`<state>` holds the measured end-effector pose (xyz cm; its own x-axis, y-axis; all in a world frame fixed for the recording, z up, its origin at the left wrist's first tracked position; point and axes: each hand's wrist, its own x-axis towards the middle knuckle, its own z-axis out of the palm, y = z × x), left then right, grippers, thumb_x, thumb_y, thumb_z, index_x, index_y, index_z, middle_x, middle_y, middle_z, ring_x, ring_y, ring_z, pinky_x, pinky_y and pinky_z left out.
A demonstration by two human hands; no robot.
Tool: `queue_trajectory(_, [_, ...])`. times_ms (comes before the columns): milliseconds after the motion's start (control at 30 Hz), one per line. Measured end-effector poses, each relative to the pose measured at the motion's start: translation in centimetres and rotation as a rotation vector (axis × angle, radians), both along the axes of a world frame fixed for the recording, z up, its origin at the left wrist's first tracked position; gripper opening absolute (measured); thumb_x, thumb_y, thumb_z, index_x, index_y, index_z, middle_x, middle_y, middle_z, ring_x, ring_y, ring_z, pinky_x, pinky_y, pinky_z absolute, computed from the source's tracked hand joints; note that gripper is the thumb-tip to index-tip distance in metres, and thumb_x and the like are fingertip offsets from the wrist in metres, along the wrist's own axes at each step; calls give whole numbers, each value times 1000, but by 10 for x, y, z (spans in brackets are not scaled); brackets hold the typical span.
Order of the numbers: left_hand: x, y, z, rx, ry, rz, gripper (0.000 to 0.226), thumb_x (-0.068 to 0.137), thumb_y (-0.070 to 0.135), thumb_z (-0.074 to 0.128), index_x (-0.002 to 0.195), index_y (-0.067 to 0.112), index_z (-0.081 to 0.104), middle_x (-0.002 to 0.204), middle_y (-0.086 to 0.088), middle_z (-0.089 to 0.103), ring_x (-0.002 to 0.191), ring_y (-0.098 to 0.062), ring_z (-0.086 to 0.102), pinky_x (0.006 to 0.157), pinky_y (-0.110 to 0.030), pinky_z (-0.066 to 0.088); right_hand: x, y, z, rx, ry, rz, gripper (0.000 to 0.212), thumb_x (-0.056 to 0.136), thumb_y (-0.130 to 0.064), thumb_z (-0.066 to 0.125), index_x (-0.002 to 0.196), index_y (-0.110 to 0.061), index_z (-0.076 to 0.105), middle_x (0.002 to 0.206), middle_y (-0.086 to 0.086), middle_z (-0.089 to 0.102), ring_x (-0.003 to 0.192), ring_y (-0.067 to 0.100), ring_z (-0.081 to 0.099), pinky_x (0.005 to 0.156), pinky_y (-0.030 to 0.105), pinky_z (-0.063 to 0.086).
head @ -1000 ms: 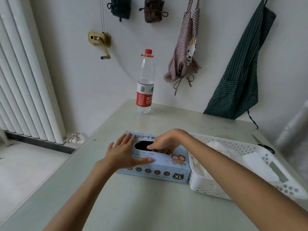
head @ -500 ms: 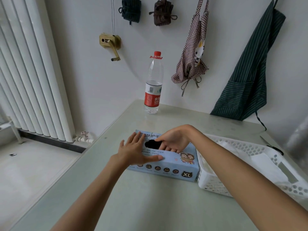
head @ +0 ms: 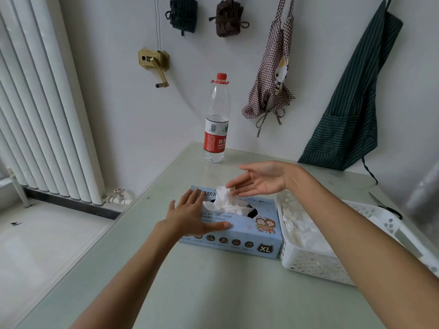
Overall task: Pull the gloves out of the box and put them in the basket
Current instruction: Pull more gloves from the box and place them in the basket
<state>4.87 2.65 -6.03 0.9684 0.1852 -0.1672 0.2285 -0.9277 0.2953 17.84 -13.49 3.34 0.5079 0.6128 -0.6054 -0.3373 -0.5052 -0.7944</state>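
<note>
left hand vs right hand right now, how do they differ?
The left hand lies palm down, fingers straight, pressing on the box; the right hand is raised above the box, palm turned up. The left hand holds nothing; the right hand pinches a white glove at its fingertips, half out of the slot. Both are bare and over the box.

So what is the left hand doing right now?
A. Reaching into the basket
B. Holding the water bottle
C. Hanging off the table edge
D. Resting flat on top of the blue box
D: the left hand lies flat, fingers spread, on the blue box.
</note>
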Motion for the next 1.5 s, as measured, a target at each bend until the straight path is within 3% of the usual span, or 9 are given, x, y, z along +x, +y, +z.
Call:
queue_trajectory(200, [1,-1,0,5,1,-15,120,63,87,41,151,20,-3,159,3,-9,146,-15,-13,117,-53,2,-6,10,-1,-389,-723,37,35,87,-24,69,111,1,66,110,15,67,90,24,69,79,31,58])
queue_trajectory(400, [1,-1,0,29,6,-11,120,64,87,41,151,19,-3,159,3,-9,146,-15,-12,117,-52,4,-32,48,-12,-911,-588,393,62,90,-51,55,120,4,59,120,14,66,104,19,66,93,28,52])
queue_trajectory(467, [0,-1,0,40,-6,-9,118,65,86,41,152,19,-3,159,2,-9,146,-15,-11,117,-52,4,-36,57,-23,-1021,-611,468,57,92,-51,52,116,-1,62,119,7,65,104,16,64,96,28,48])
queue_trajectory(567, [-1,-2,0,28,-13,-7,116,67,85,42,151,19,-3,159,2,-9,146,-15,-12,117,-52,2,-39,63,-30,-1097,-678,475,27,95,-34,54,81,-11,61,85,-2,65,72,11,60,67,23,48])
queue_trajectory(633, [-1,-2,0,21,-9,-8,117,66,86,42,151,20,-3,159,2,-9,146,-15,-12,117,-52,2,-38,60,-27,-1012,-694,424,20,92,-26,60,82,-9,60,75,-2,63,63,9,59,62,24,50])
queue_trajectory(733, [-1,-1,0,9,-13,-17,117,66,86,42,151,20,-2,159,2,-9,146,-15,-12,117,-53,2,-31,50,-13,-583,-825,218,24,87,-22,68,102,-3,65,92,8,70,77,17,67,77,28,57])
queue_trajectory(800, [-1,-1,0,10,-17,-21,117,65,86,42,151,21,-2,160,2,-8,146,-16,-11,117,-54,2,-35,39,2,-398,-861,183,24,86,-24,69,102,-6,68,97,7,71,86,17,68,75,26,55])
queue_trajectory(1133, [-1,-1,3,-15,12,-16,119,65,85,43,151,18,-4,159,2,-9,146,-16,-12,117,-54,0,-36,7,10,-72,-979,-153,17,72,-28,82,75,-15,71,72,-2,68,66,6,60,62,17,45])
queue_trajectory(1500, [8,5,5,-44,35,-32,125,54,89,43,152,21,4,160,0,0,147,-22,-5,116,-54,-1,-37,-5,32,164,-1077,-304,17,73,-22,81,72,-13,67,74,9,72,63,14,66,74,28,56])
